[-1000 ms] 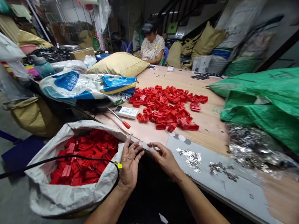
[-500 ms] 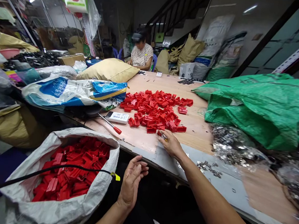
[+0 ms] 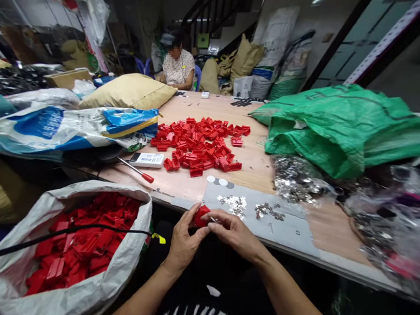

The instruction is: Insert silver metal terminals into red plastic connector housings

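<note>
My left hand (image 3: 183, 245) is closed around a red plastic part (image 3: 201, 216) in front of the table edge. From the right, my right hand (image 3: 236, 233) meets it, thumb and forefinger pinching a small thin metal piece (image 3: 213, 220) against or close beside the red part. Fingers hide most of both pieces, so I cannot tell whether the metal sits inside. Beyond the hands, a heap of similar red parts (image 3: 205, 147) lies on the table. Small shiny metal pieces (image 3: 234, 206) are spread on a grey sheet (image 3: 255, 233), with a second cluster (image 3: 269, 211) to their right.
An open white sack (image 3: 0, 277) full of red parts stands at lower left, a black cord (image 3: 77, 228) across it. A red-handled tool (image 3: 141, 173) and a white device (image 3: 149, 160) lie left of the heap. Green sacking (image 3: 329, 123) covers the right; a person (image 3: 180, 68) sits opposite.
My right hand has come back from the heap's near edge to my left hand. The left hand, empty before, now holds a red part. The view has turned rightward.
</note>
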Action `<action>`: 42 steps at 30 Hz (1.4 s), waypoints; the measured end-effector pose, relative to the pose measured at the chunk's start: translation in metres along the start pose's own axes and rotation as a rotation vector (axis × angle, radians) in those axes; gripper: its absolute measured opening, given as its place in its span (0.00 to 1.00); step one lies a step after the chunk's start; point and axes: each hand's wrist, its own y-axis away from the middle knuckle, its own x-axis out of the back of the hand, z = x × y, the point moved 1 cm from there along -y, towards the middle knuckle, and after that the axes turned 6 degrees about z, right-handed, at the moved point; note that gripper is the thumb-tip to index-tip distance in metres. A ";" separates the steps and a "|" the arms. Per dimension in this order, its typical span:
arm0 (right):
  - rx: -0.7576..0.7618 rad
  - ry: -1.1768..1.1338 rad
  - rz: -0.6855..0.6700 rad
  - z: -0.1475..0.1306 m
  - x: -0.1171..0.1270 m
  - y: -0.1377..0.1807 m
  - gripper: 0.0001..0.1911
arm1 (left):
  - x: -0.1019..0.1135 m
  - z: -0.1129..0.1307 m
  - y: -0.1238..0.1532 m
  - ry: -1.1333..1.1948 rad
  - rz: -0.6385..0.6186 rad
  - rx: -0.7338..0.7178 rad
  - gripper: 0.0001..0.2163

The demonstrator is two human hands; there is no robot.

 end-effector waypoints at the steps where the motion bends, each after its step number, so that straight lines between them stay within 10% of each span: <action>1: -0.005 -0.029 -0.010 0.002 -0.002 0.005 0.19 | -0.001 -0.001 0.001 -0.024 -0.014 -0.025 0.28; 9: -0.255 -0.759 0.081 0.014 -0.001 0.028 0.17 | -0.004 0.000 0.009 -0.311 -0.148 -0.470 0.28; 15: -0.350 -0.874 0.061 0.019 -0.005 0.041 0.17 | -0.004 0.007 0.008 -0.325 -0.205 -0.496 0.23; 19: -0.252 -0.440 0.092 0.024 0.007 0.048 0.22 | -0.009 0.012 0.010 -0.279 -0.198 -0.350 0.14; 23: 0.003 0.437 0.578 0.026 0.050 0.049 0.15 | -0.014 0.013 0.011 -0.044 -0.174 0.079 0.13; 27: -0.099 0.925 0.825 0.031 0.084 0.043 0.13 | -0.020 0.014 0.015 0.155 -0.142 0.288 0.21; 42: -0.112 1.017 0.890 0.040 0.074 0.046 0.05 | -0.038 0.009 0.032 0.171 -0.072 0.533 0.33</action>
